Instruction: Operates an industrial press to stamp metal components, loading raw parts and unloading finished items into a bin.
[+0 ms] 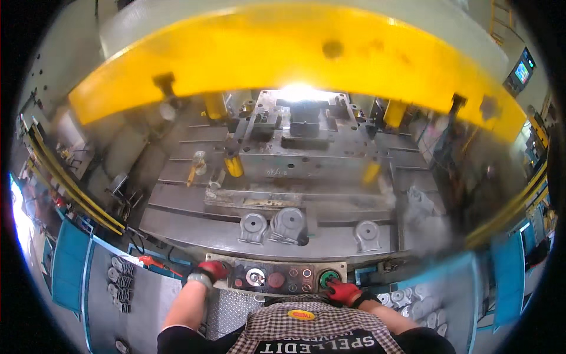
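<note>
A control panel (298,274) with round buttons and a dial runs along the press's front edge, right before me. My left hand (214,271), in a red glove, lies over its left end; the fingers and whatever is under them are hidden. At the other end, my right hand (344,291), also red-gloved, rests with outstretched fingers on a green button (328,278). Between the hands sit a red button (275,280) and a silver-ringed dial (255,277). Neither hand visibly holds anything.
Grey metal brackets (288,224) lie on the press bed's front ledge, with another bracket (368,235) farther right. Behind them stands the lower die (303,150), under a yellow beam (295,50). Side tables carry more brackets (121,286) on the left and loose brackets (413,304) on the right.
</note>
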`<control>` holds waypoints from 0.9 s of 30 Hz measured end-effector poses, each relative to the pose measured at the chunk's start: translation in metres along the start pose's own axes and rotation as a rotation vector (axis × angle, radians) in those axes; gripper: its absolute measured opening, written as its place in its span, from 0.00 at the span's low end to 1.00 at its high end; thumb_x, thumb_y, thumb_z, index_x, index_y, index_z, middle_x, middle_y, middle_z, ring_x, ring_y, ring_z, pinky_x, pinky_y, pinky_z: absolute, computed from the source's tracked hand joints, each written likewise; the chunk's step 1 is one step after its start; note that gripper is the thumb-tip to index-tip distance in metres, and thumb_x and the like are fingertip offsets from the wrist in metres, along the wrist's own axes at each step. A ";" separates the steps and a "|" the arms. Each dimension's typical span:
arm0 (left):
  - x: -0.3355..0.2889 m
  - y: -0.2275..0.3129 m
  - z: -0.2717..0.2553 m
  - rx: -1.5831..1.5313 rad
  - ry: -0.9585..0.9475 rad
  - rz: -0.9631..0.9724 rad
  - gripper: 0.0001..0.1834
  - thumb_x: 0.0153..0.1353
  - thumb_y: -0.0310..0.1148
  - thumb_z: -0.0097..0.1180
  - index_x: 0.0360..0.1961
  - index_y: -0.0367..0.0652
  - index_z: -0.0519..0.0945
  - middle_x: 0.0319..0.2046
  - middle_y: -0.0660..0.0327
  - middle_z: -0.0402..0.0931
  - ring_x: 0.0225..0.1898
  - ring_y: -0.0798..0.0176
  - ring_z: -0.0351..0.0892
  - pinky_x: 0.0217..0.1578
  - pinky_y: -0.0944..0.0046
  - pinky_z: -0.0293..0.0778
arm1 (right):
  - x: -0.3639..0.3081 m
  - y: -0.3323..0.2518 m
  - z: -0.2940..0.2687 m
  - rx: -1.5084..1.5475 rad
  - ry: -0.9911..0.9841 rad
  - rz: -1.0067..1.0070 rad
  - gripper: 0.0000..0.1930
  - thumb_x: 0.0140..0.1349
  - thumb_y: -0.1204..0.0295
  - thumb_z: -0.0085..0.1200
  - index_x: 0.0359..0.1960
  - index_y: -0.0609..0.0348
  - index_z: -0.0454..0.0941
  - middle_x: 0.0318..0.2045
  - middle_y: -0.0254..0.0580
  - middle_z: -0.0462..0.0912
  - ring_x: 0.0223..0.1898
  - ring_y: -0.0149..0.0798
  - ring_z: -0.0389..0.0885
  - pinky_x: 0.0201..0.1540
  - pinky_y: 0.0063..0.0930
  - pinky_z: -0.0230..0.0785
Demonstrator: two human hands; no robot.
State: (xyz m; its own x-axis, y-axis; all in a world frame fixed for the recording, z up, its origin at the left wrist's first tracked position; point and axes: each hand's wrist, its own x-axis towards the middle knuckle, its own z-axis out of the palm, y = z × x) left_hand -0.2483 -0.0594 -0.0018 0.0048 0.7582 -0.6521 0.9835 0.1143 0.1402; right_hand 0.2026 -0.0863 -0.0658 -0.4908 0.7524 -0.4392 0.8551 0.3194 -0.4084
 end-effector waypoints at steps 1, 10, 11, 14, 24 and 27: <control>0.007 0.019 -0.029 0.119 0.103 0.006 0.32 0.54 0.60 0.42 0.43 0.42 0.78 0.42 0.47 0.77 0.48 0.49 0.74 0.48 0.53 0.67 | 0.001 0.001 -0.001 0.037 0.013 0.007 0.28 0.61 0.49 0.37 0.56 0.54 0.65 0.57 0.53 0.65 0.52 0.52 0.71 0.52 0.40 0.65; 0.093 0.252 -0.309 -0.202 1.134 0.318 0.38 0.52 0.59 0.50 0.61 0.52 0.61 0.61 0.47 0.56 0.56 0.44 0.65 0.56 0.56 0.62 | -0.013 0.010 0.000 0.830 0.378 0.193 0.23 0.63 0.54 0.42 0.49 0.62 0.72 0.44 0.55 0.77 0.46 0.50 0.75 0.48 0.34 0.66; 0.100 0.274 -0.327 -0.098 0.982 0.161 0.44 0.50 0.68 0.45 0.65 0.59 0.53 0.66 0.50 0.45 0.59 0.44 0.62 0.58 0.54 0.59 | -0.016 0.009 0.003 0.929 0.403 0.301 0.23 0.63 0.55 0.42 0.48 0.62 0.72 0.43 0.55 0.77 0.45 0.49 0.76 0.47 0.33 0.66; 0.121 0.311 -0.348 -0.075 0.800 0.035 0.47 0.50 0.68 0.44 0.67 0.58 0.48 0.69 0.56 0.32 0.62 0.43 0.56 0.59 0.49 0.56 | -0.027 0.011 0.011 1.268 0.604 0.325 0.21 0.63 0.56 0.44 0.50 0.59 0.72 0.40 0.50 0.78 0.41 0.41 0.76 0.44 0.31 0.67; 0.163 0.278 -0.387 -0.458 0.845 0.288 0.46 0.44 0.61 0.58 0.61 0.46 0.61 0.56 0.48 0.65 0.54 0.48 0.69 0.50 0.53 0.67 | 0.008 0.081 -0.037 2.047 1.017 0.109 0.31 0.66 0.45 0.26 0.56 0.57 0.66 0.48 0.43 0.75 0.42 0.39 0.74 0.50 0.32 0.66; 0.134 0.213 -0.384 -1.308 0.326 0.976 0.20 0.59 0.42 0.52 0.50 0.42 0.72 0.40 0.65 0.75 0.37 0.67 0.74 0.38 0.66 0.72 | 0.025 0.109 -0.044 2.178 0.725 -0.275 0.33 0.64 0.43 0.26 0.57 0.58 0.65 0.50 0.44 0.73 0.45 0.42 0.72 0.49 0.33 0.67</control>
State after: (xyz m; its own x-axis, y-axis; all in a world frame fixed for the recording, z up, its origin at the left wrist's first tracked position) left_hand -0.1072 0.3132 0.2263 0.2853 0.9375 0.1990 -0.1724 -0.1541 0.9729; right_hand 0.2910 -0.0072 -0.0864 0.0197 0.9821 -0.1873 -0.8284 -0.0889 -0.5531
